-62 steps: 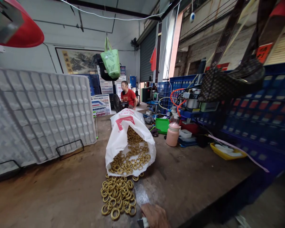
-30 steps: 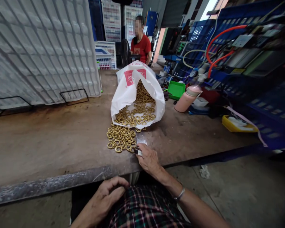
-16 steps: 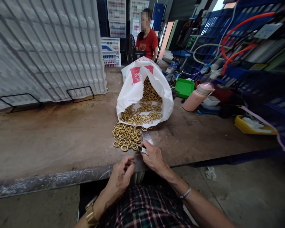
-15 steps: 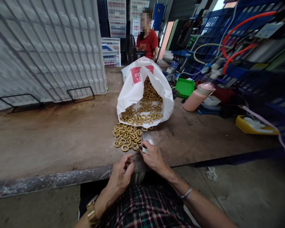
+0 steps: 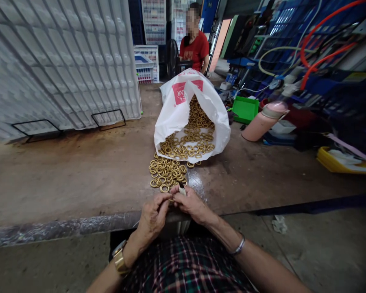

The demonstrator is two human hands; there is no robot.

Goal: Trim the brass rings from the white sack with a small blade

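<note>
My left hand and my right hand meet fingertip to fingertip near the table's front edge. Between the pinched fingers a bit of a brass-coloured ring shows; most of it is hidden. Against my right index finger sits a small white piece with a dark tip, its kind unclear. Just beyond my hands lies a loose pile of brass-coloured rings. Behind it a white plastic bag with red print lies on its side, mouth towards me, with many more rings inside.
White ribbed panels stand at left by black wire stands. To the right are a pink bottle, a green tray, a yellow tray and hoses. A person in a red shirt is behind the bag.
The view has tilted down and shifted. My right hand has left the edge of the ring pile and come to my left hand, which has risen over the table edge. A ring now shows between them.
</note>
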